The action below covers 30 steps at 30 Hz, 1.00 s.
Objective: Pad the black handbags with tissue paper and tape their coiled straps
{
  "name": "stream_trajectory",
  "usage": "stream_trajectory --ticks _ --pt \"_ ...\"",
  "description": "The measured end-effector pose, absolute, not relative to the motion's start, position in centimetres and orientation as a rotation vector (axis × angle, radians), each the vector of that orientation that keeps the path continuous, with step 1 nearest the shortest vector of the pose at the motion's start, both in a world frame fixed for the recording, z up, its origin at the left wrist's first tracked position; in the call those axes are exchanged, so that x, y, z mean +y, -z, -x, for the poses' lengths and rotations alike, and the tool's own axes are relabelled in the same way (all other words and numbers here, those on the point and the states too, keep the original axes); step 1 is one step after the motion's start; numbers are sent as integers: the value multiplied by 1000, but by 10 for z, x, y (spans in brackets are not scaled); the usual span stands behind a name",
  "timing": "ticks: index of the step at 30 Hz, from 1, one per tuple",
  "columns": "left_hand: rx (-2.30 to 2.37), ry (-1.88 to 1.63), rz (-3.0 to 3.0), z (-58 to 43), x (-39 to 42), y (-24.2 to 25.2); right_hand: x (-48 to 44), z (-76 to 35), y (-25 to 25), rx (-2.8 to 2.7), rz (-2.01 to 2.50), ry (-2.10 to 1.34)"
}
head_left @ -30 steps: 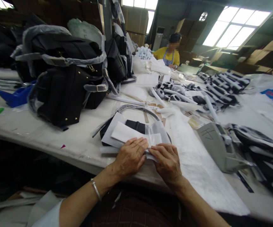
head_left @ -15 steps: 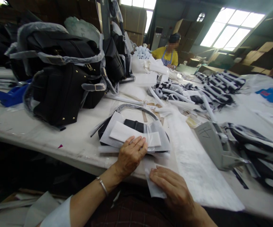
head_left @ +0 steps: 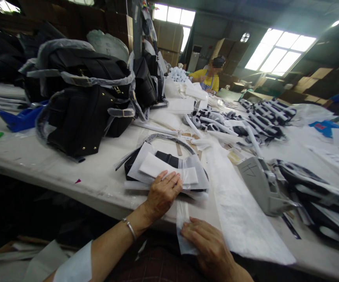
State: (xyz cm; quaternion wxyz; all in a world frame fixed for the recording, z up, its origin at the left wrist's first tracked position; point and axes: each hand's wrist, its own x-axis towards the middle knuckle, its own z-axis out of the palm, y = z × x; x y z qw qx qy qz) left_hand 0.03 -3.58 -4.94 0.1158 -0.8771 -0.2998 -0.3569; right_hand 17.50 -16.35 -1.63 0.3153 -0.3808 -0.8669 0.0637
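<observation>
A black handbag (head_left: 132, 160) lies on the table in front of me, its arched handle (head_left: 169, 136) wrapped in clear plastic. Across it lie translucent sheeting (head_left: 199, 166) and a white padded strip (head_left: 154, 166). My left hand (head_left: 163, 194) rests on the strip with fingers stretched out, pressing it against the bag. At the table's front edge, my right hand (head_left: 206, 243) has its fingers closed over a translucent sheet (head_left: 184, 223) that runs up toward the bag. The right fingertips are partly hidden.
Black bags with plastic-wrapped handles (head_left: 75, 113) are piled at left. A grey tape dispenser (head_left: 259, 188) stands at right beside a white sheet (head_left: 240, 211). Wrapped straps (head_left: 213, 119) lie further back. A person in yellow (head_left: 210, 78) is across the table.
My right hand has drawn slightly toward me with the translucent sheet, and more of the sheet shows above its fingers. The left hand stays on the padded strip. The view has shifted a little.
</observation>
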Motion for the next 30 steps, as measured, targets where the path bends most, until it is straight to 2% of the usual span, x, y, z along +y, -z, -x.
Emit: stream_trajectory --ticks 6,14,20,30 --pt "-897 1086 2539 -1 -39 54 -146 -186 -6 -2348 1081 -168" --pt "-953 1157 2557 -2 -46 55 -58 -195 -46 -2304 1208 -268" --pt "-1056 1192 2659 -1 -54 47 -18 -197 -31 -2332 1403 -270" --pt "-1034 1056 2729 5 -52 35 -20 -202 13 -2137 1487 -335"
